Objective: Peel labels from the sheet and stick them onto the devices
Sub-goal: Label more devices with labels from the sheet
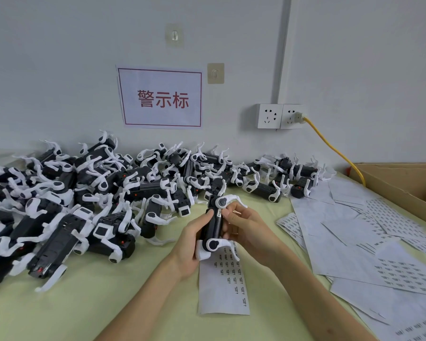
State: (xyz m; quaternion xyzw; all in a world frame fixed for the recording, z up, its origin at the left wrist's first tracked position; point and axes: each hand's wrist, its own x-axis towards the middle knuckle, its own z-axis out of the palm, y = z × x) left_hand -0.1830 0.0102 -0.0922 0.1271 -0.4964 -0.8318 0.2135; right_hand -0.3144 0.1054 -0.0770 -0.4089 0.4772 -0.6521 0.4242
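left hand [193, 238]: forearm up from below, fingers wrapped round device [213, 227] | right hand [246, 226]: forearm in from lower right, thumb and curled fingers gripping device | hands close together

tabletop [108, 303]: pale yellow-green surface | far left to centre: heap of black-and-white devices [84, 193], tangled and piled on one another | near centre: narrow label strip [221, 291], lying flat | right: loose label sheets [354, 230], overlapping | far right: cardboard box [403, 183], just beside the sheets
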